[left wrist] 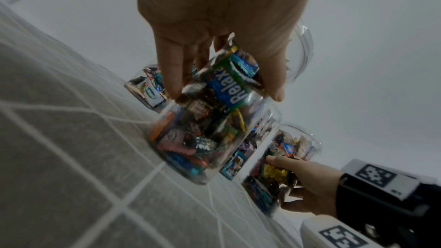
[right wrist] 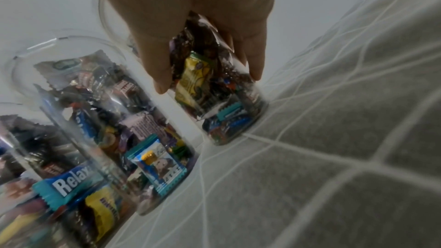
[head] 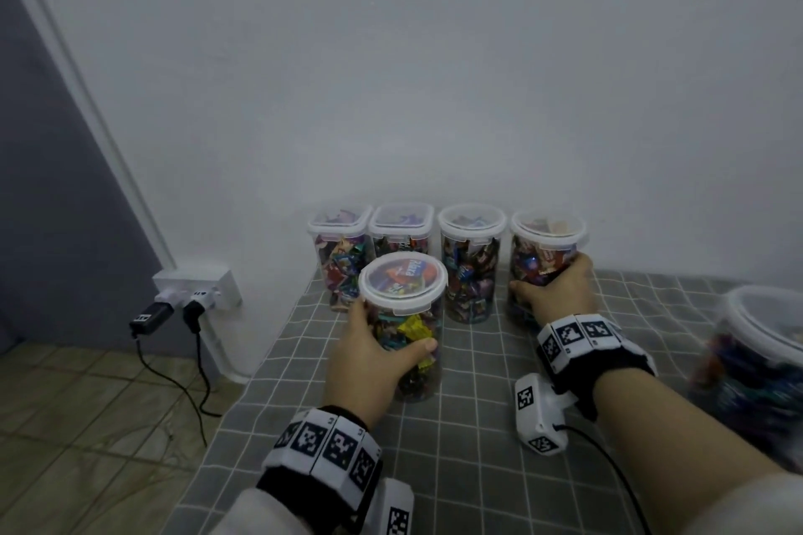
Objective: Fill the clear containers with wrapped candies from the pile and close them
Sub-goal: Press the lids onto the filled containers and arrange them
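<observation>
At the far left of the head view I see a white wall socket (head: 197, 286) with two black plugs and their cables trailing over the tiled floor, well clear of the work. Moving right, two square-topped clear plastic tubs (head: 369, 248) packed with wrapped candies stand against the wall, lids on.

In front of them, lower centre of the frame, my left hand (head: 369, 365) is wrapped round a round clear plastic canister with a white snap lid (head: 403, 317), thumb across its front, fingers behind. It stands on the grey grid-patterned cloth (head: 469, 404), full and lidded.

Right of it stands another round lidded canister (head: 471, 263) in the back row, untouched. Next, my right hand (head: 554, 291) clasps the rightmost back-row canister (head: 547, 248) low on its wall, fingers curled round it; the right wrist view shows its base on the cloth.

At the right edge, a blurred lidded container (head: 756, 356) sits close to my forearm.

No loose candy pile is visible, so I judge filling is done and this is tidying. The risks: smooth walls slipping in my grip, the cloth rucking and tipping a canister I slide, my right forearm knocking the blurred one, or an unsnapped lid popping off.
</observation>
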Demonstrator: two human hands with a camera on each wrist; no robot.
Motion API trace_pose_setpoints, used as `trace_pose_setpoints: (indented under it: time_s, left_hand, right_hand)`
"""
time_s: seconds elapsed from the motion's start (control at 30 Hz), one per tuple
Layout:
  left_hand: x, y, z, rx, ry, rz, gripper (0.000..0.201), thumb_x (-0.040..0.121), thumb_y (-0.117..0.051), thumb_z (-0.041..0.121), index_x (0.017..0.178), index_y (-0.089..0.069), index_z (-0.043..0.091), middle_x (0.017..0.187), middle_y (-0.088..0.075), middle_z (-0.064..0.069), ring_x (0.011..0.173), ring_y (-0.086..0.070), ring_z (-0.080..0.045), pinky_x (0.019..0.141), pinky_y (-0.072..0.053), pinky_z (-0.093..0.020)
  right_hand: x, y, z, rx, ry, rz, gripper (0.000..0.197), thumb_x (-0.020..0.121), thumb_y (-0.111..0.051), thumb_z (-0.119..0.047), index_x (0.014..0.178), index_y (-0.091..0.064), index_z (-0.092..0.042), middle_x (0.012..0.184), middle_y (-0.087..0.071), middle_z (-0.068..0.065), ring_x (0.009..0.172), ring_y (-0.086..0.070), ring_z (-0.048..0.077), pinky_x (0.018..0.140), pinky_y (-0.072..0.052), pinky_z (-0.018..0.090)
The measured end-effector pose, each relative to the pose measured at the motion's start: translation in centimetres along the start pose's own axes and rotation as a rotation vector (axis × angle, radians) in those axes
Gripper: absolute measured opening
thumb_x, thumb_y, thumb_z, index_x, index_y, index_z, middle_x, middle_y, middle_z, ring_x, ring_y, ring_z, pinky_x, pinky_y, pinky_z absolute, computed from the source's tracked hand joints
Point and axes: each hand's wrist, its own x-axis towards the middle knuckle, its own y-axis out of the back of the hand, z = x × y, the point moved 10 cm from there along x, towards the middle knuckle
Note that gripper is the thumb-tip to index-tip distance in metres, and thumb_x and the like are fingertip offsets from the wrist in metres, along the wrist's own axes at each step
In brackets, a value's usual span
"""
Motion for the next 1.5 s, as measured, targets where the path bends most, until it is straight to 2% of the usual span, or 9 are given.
trace_pose_setpoints:
  time_s: [0.1, 0.37, 0.6, 0.7, 0.97, 1.07, 1.27, 1.37, 1.5]
  left_hand:
    - [0.0, 0.0, 0.2, 0.005, -0.006, -0.001, 0.092, 0.063, -0.084, 0.037, 0.139, -0.033, 0.03, 0.115, -0.049, 0.016, 0.109, -0.048, -0.008, 0.097, -0.041, -0.03]
    - [0.2, 0.1, -0.1, 0.01, 0.013, 0.017, 0.095, 0.061, -0.085, 0.04, 0.14, -0.034, 0.029, 0.133, -0.053, 0.005, 0.12, -0.052, -0.02, 0.103, -0.042, -0.042]
    - [0.2, 0.0, -0.1, -0.014, 0.006, 0.008, 0.107, 0.045, -0.086, 0.054, 0.137, -0.037, 0.031, 0.133, -0.055, 0.004, 0.12, -0.053, -0.022, 0.102, -0.043, -0.049]
    - [-0.4, -0.1, 0.4, 0.024, -0.008, 0.011, 0.097, 0.055, -0.089, 0.042, 0.137, -0.038, 0.026, 0.133, -0.056, -0.002, 0.119, -0.054, -0.026, 0.101, -0.042, -0.049]
    - [-3.0, -1.3, 1.2, 0.051, -0.035, -0.032, 0.094, 0.062, -0.086, 0.036, 0.141, -0.037, 0.022, 0.134, -0.055, -0.003, 0.12, -0.053, -0.027, 0.101, -0.042, -0.047]
    - [-3.8, -1.6, 1.3, 0.016, -0.033, -0.04, 0.092, 0.061, -0.087, 0.032, 0.138, -0.039, 0.022, 0.135, -0.054, -0.002, 0.122, -0.051, -0.025, 0.103, -0.041, -0.048]
    - [-5.1, -1.4, 2.0, 0.06, -0.038, -0.008, 0.088, 0.063, -0.087, 0.03, 0.136, -0.04, 0.018, 0.133, -0.055, -0.006, 0.119, -0.053, -0.028, 0.101, -0.042, -0.046]
    - [-5.6, -1.3, 2.1, 0.077, -0.033, -0.003, 0.087, 0.063, -0.087, 0.029, 0.135, -0.041, 0.017, 0.131, -0.056, -0.009, 0.118, -0.054, -0.03, 0.1, -0.043, -0.045]
    - [-5.6, -1.2, 2.1, 0.068, -0.028, -0.006, 0.087, 0.062, -0.087, 0.029, 0.135, -0.041, 0.016, 0.132, -0.056, -0.009, 0.118, -0.054, -0.029, 0.101, -0.042, -0.045]
  right_hand:
    - [0.3, -0.2, 0.2, -0.004, -0.002, 0.003, 0.075, 0.065, -0.083, -0.014, 0.122, -0.035, -0.006, 0.119, -0.055, 0.016, 0.102, -0.058, 0.034, 0.081, -0.046, 0.036]
    - [-2.4, 0.0, 1.0, -0.092, -0.02, -0.071, 0.08, 0.062, -0.084, -0.015, 0.124, -0.036, -0.003, 0.123, -0.05, 0.021, 0.114, -0.05, 0.036, 0.095, -0.044, 0.047]
    - [-8.2, 4.6, -2.1, -0.229, 0.146, -0.18, 0.066, 0.081, -0.067, -0.023, 0.135, -0.034, -0.004, 0.135, -0.039, 0.014, 0.125, -0.037, 0.025, 0.097, -0.033, 0.029]
    - [-10.9, 8.3, -3.5, -0.196, 0.185, -0.174, 0.065, 0.087, -0.061, -0.027, 0.141, -0.031, -0.006, 0.144, -0.036, 0.008, 0.13, -0.036, 0.021, 0.103, -0.031, 0.029]
    - [-17.8, 21.2, -7.6, -0.299, 0.604, 0.249, 0.05, 0.08, -0.051, -0.034, 0.116, -0.055, 0.001, 0.117, -0.056, 0.018, 0.109, -0.05, 0.03, 0.097, -0.034, 0.03]
    - [-17.2, 24.9, -6.4, -0.519, 0.56, 0.343, 0.064, 0.073, -0.052, -0.043, 0.116, -0.053, 0.004, 0.124, -0.05, 0.024, 0.114, -0.045, 0.037, 0.098, -0.037, 0.044]
    - [-13.9, 27.0, -0.3, -0.68, 0.128, 0.003, 0.083, 0.067, -0.069, -0.061, 0.121, -0.047, -0.004, 0.126, -0.048, 0.015, 0.118, -0.044, 0.03, 0.089, -0.041, 0.04]
    - [-14.3, 26.3, -0.6, -0.647, 0.138, -0.041, 0.075, 0.065, -0.071, -0.059, 0.116, -0.049, -0.008, 0.117, -0.052, 0.011, 0.107, -0.048, 0.025, 0.074, -0.035, 0.03]
    - [-16.3, 23.5, -3.0, -0.552, 0.269, -0.109, 0.071, 0.063, -0.072, -0.057, 0.119, -0.051, -0.018, 0.114, -0.053, 0.0, 0.102, -0.05, 0.015, 0.074, -0.034, 0.025]
